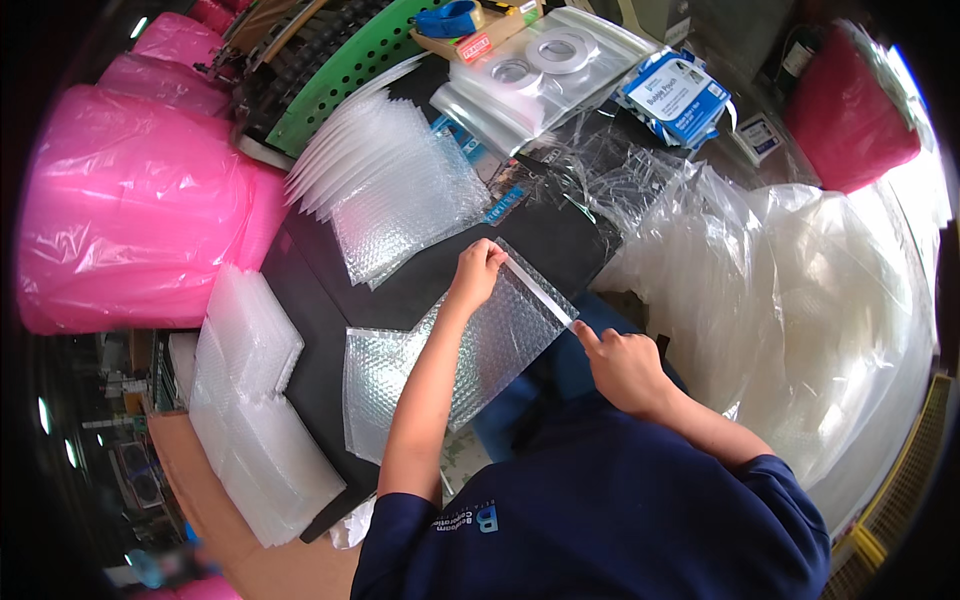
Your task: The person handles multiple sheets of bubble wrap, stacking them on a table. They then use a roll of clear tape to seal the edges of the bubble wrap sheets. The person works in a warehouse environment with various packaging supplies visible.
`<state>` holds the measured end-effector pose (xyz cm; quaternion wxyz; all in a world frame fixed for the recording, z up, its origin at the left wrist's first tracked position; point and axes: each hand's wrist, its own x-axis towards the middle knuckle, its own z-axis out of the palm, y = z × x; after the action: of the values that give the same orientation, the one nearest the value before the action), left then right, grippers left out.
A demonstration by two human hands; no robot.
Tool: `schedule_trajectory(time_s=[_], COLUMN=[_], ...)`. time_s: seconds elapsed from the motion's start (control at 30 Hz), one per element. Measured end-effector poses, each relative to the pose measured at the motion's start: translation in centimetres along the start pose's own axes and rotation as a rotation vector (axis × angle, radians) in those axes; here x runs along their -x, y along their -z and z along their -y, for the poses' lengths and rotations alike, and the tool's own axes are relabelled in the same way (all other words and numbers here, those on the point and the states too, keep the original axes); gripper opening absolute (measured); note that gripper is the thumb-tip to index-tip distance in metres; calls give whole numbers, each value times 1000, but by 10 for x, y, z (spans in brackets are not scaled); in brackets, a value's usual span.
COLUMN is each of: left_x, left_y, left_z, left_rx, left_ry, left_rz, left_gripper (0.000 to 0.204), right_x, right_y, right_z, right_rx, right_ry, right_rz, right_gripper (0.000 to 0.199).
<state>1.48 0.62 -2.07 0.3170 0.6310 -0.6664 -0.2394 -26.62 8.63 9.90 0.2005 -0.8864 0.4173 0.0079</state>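
A clear bubble-wrap pouch [500,335] lies slanted over the black tabletop's near edge, with a narrow white strip [540,287] along its right end. My left hand [480,270] is closed in a pinch at the far end of that strip. At the strip's near end, my right hand [622,368] has its index finger laid on the pouch's corner and its other fingers curled; its thumb is hidden. Beyond my left hand sits a fanned stack of bubble-wrap pouches [405,190]. To the left is another stack of bubble-wrap pouches [250,400].
Large pink plastic-wrapped bundles [140,215] stand at the left. Clear plastic bags [770,300] bulge at the right. At the back are tape rolls [562,50] on clear film, a blue tape dispenser [449,18], a green perforated panel [350,75] and blue-and-white packs [680,95].
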Motion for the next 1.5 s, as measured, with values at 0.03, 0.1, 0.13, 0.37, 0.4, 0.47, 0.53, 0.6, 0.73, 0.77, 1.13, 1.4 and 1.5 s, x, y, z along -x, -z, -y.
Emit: schedule_trajectory(time_s=[0.03, 0.1, 0.13, 0.37, 0.4, 0.47, 0.53, 0.6, 0.73, 0.77, 1.13, 1.4, 1.5], left_x=[-2, -4, -6, -8, -9, -9, -10, -10, -11, -10, -13, -12, -19], left_y=[-6, -14, -16, -15, -16, -16, -16, -15, -14, -13, -13, -12, -8], left_z=[4, 12, 10, 4, 3, 6, 6, 4, 4, 3, 8, 9, -11], left_rx=[-75, -147, -143, 12, -16, -62, -93, -85, -91, -105, -199, -212, -89], left_ry=[-63, -100, -80, 116, 123, 123, 105, 112, 109, 101, 48, 45, 245], left_rz=[-42, -99, -110, -51, -46, -50, -61, -59, -44, -44, -51, -54, -87], left_gripper=[11, 9, 8, 9, 10, 11, 12, 12, 12, 12, 9, 12, 17], right_x=[-2, -7, -12, -37, -40, -47, -51, -55, -63, -65, -68, -73, -81], right_y=[-1, -4, -7, -23, -24, -28, -29, -30, -32, -33, -32, -35, -51], right_z=[2, 8, 10, 11, 11, 11, 10, 10, 8, 8, 7, 9, 5], right_rx=[52, 111, 117, 181, 199, 235, 220, 186, 130, 130, 170, 166, 143], right_ry=[-2, -17, -37, -111, -101, -76, -84, -119, -184, -186, -134, -148, -183], right_rz=[16, 57, 78, 280, 294, 321, 337, 362, 420, 431, 443, 468, 476], right_gripper=[56, 59, 61, 56, 48, 35, 29, 28, 30, 28, 20, 21, 22])
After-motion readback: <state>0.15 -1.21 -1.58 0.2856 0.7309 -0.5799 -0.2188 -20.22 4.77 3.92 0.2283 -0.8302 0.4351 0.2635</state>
